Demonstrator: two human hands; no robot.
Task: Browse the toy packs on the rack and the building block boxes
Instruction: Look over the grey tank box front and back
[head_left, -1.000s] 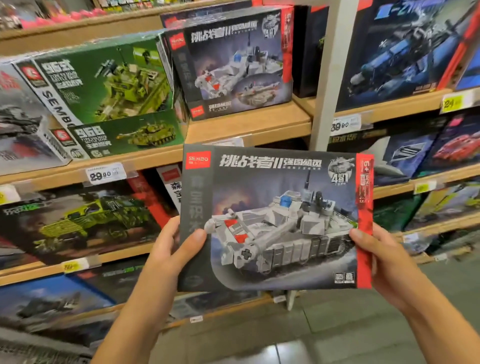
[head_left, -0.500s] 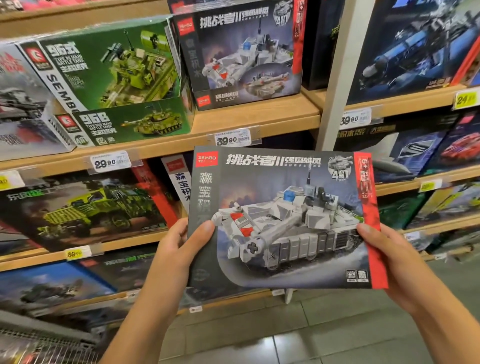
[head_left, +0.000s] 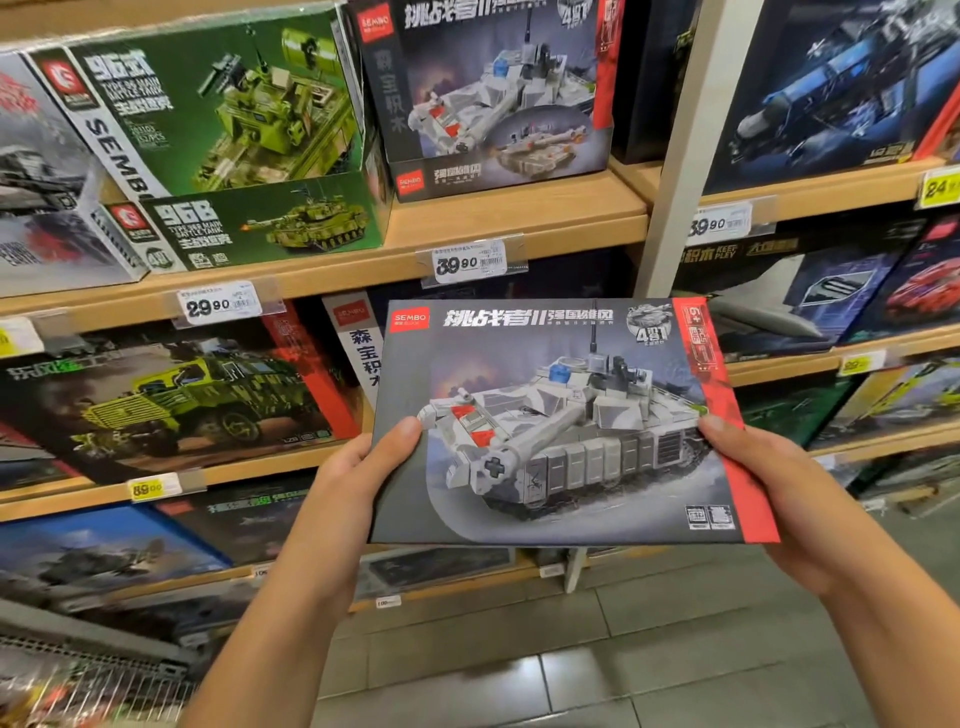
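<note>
Step in hand, as judged: inspecting one building block box taken off the shelving. The flat dark-grey cardboard box with a grey-white tank picture and a red right-hand stripe (head_left: 561, 421) is held in mid-air, near, in front of the middle shelves, face toward the camera.

Left hand (head_left: 358, 483): thumb pressed on the box's front at its left edge, the other fingers hidden behind it. Right hand (head_left: 795, 493): thumb on the front at the right edge, over the red stripe, fingers behind. Both grip the box; neither is wide.

To do it well: keep thumbs at the margins so the piece count and age mark at top right stay readable; hold the face square to the eyes; support from behind, since a thin box may flex.

Counts:
- Held boxes: one.
- Matching grey tank display box on the wooden upper shelf (head_left: 493, 88), far centre: one.
- Green tank box (head_left: 223, 119), far left: one.
- White price tags readable: 29.90 (head_left: 215, 305), one; 39.90 (head_left: 467, 262), two, counting the right bay.
- Other boxes lower and right: too blurred to count.
</note>
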